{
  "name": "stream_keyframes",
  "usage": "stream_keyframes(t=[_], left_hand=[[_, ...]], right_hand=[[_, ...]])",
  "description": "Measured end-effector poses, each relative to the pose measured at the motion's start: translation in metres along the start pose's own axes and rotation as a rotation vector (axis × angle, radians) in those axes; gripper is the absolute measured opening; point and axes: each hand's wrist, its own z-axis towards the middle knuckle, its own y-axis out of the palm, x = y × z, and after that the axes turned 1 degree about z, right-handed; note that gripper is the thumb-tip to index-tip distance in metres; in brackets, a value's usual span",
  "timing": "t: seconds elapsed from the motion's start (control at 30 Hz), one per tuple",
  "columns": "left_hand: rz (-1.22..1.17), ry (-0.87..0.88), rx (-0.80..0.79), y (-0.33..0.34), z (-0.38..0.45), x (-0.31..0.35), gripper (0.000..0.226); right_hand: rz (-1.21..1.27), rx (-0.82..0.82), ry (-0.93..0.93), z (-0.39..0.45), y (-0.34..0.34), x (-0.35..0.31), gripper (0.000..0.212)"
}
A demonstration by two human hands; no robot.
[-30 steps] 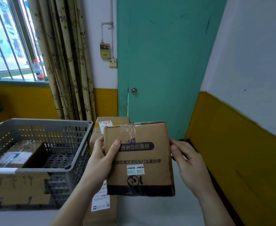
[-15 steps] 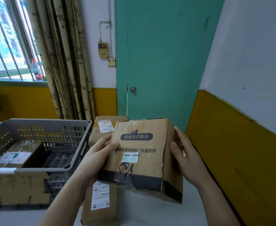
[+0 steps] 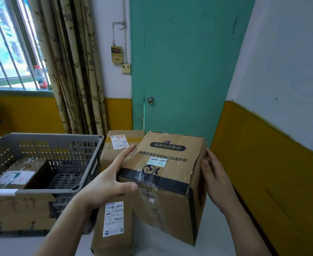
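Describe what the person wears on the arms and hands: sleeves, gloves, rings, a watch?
The left hand and the right hand are bare: no gloves, rings or bracelets show. The left forearm and the right forearm are bare too, with no sleeve, watch or band in view. The nails that show look short and unpainted.

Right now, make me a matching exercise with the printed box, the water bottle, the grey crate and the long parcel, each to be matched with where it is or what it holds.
Things
1. printed box
2. water bottle
3. grey crate
4. long parcel

Places
A. stands on the windowsill
B. lies flat below the left hand
C. held between the left hand and the right hand
D. has a flat package inside

Pairs: 1-C, 2-A, 3-D, 4-B
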Motion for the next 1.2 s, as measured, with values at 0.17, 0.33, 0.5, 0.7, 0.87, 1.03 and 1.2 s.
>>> stream_keyframes(t=[0.17,0.33,0.5,0.7,0.87,1.03,1.2], left_hand=[[0.143,0.060,0.125,0.006,0.010,0.001,0.116],[0.223,0.022,0.320,0.007,0.019,-0.007,0.103],[0.254,-0.032,0.503,0.016,0.029,-0.012,0.096],[0.261,-0.054,0.740,0.038,0.031,-0.010,0.047],[0.145,-0.077,0.598,0.060,0.023,-0.005,0.063],[0.123,-0.034,0.314,0.063,0.016,0.000,0.116],[0.153,0.031,0.401,0.062,0.021,0.004,0.093]], right_hand=[[-0.047,0.056,0.018,0.003,-0.004,0.006,0.083],[-0.033,0.047,0.020,0.000,-0.009,0.008,0.068],[0.050,0.052,0.000,-0.002,-0.005,0.011,0.047],[0.058,0.120,0.009,-0.002,0.002,0.012,0.073],[0.052,0.134,-0.006,-0.002,0.008,0.011,0.053],[0.004,0.107,-0.025,-0.005,0.012,0.005,0.034],[-0.088,0.067,-0.028,-0.009,0.012,-0.003,0.046]])
